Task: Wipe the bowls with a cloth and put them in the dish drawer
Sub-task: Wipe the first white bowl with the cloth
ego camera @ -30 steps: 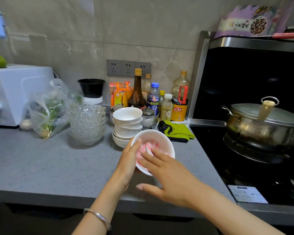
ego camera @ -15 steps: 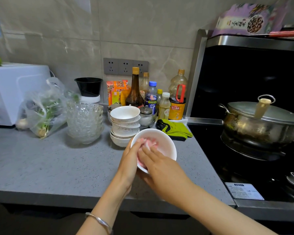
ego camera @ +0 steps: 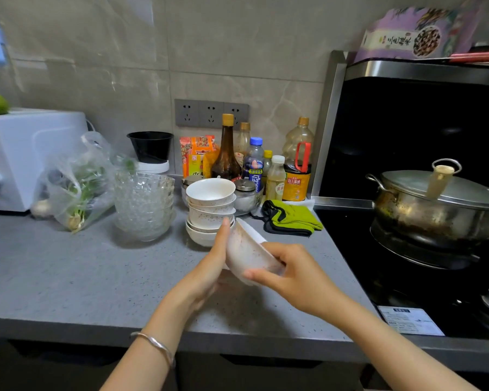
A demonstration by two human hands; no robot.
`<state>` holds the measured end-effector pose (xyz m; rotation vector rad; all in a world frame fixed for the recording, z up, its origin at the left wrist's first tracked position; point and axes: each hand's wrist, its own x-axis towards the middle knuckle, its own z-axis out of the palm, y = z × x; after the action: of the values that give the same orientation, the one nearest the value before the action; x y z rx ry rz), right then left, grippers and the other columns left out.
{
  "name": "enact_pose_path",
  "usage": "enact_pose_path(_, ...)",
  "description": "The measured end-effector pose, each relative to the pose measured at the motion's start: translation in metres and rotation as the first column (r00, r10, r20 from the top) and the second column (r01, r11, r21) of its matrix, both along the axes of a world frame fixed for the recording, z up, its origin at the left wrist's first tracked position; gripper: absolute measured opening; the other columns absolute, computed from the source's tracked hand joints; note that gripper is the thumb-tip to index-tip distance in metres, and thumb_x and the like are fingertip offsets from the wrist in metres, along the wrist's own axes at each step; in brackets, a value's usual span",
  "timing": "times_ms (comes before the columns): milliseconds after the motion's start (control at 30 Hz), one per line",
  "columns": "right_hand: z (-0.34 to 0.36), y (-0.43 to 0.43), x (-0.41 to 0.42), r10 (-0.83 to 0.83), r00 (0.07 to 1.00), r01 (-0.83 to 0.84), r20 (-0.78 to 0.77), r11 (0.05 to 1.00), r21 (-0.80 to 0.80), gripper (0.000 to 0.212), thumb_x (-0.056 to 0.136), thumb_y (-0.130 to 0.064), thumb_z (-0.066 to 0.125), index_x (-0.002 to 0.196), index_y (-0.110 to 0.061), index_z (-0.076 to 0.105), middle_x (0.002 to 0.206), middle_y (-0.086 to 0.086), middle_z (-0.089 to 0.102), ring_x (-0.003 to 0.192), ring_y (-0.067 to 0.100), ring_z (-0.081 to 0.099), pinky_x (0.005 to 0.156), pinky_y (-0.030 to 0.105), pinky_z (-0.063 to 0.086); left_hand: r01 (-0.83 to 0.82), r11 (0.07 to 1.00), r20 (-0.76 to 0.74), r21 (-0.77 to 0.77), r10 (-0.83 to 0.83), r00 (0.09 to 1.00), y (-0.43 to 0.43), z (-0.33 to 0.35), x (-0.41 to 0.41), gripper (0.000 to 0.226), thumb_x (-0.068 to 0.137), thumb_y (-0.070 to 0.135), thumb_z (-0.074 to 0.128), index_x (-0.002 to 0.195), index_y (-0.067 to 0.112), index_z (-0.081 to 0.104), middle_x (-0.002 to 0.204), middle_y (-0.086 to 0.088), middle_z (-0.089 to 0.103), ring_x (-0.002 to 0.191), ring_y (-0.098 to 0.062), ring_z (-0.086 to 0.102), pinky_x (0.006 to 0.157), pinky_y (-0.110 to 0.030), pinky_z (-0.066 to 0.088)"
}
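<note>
Above the grey counter point(ego camera: 82, 277) I hold a white speckled bowl point(ego camera: 244, 253) tilted on its side, with the outside facing me and the mouth turned away to the right. My left hand point(ego camera: 206, 272) supports its left side and base, the thumb lying straight up along the wall. My right hand point(ego camera: 291, 277) grips the right edge, thumb on the outside and fingers curled over the rim. No wiping cloth shows; the bowl's inside is hidden. Just behind stands a stack of white bowls point(ego camera: 209, 193). No drawer is in view.
A stack of glass bowls point(ego camera: 143, 204) and a plastic bag of greens point(ego camera: 76, 182) sit to the left, beside a white appliance point(ego camera: 20, 153). Sauce bottles point(ego camera: 254, 165) line the wall. A green cloth point(ego camera: 291, 218) lies next to the black hob point(ego camera: 407, 277), which carries a lidded steel pot point(ego camera: 441, 204).
The bowl has been turned from mouth-up to its outside facing me. My right hand came out from rubbing the pink cloth inside and now grips the rim. The pink cloth is out of sight.
</note>
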<state>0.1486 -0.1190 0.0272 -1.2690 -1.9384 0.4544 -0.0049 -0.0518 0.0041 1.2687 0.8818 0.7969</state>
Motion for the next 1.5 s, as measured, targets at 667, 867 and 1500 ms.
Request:
enact_pose_path(667, -0.008, 0.021, 0.013, -0.287, 0.655, -0.079, -0.699, 0.894, -0.441, 0.045, 0.072, -0.048, 0.073, 0.097, -0.01, 0.069, 0.077, 0.015, 0.064, 0.068, 0.022, 0.056, 0.059, 0.024, 0.05, -0.064, 0.975, 0.57, -0.214, 0.178, 0.802, 0.007, 0.004, -0.014, 0.05, 0.08, 0.041, 0.055, 0.119, 0.01, 0.063, 0.11, -0.009, 0.071, 0.095, -0.014, 0.07, 0.078, -0.031, 0.058)
enact_pose_path(867, -0.003, 0.02, -0.004, -0.018, 0.725, 0.053, -0.688, 0.998, 0.03, 0.027, 0.087, -0.032, 0.066, 0.111, -0.02, 0.066, 0.119, -0.003, 0.066, 0.103, 0.009, 0.062, 0.078, 0.02, 0.048, -0.178, 0.961, 0.565, -0.213, 0.27, 0.78, 0.004, 0.005, -0.006, 0.051, 0.089, 0.039, 0.047, 0.126, 0.006, 0.058, 0.115, -0.013, 0.069, 0.101, -0.018, 0.067, 0.084, -0.033, 0.056)
enact_pose_path(1500, -0.019, 0.024, -0.011, -0.19, 0.966, 0.079, 0.173, 0.86, 0.504, 0.047, 0.101, -0.027, 0.033, 0.146, -0.014, 0.038, 0.154, -0.008, 0.029, 0.144, 0.0, 0.018, 0.118, 0.026, 0.018, -0.36, 0.907, 0.56, -0.219, 0.419, 0.715, -0.002, 0.012, 0.013, 0.052, 0.09, 0.041, 0.049, 0.127, 0.006, 0.057, 0.116, -0.019, 0.067, 0.104, -0.027, 0.065, 0.094, -0.047, 0.049)
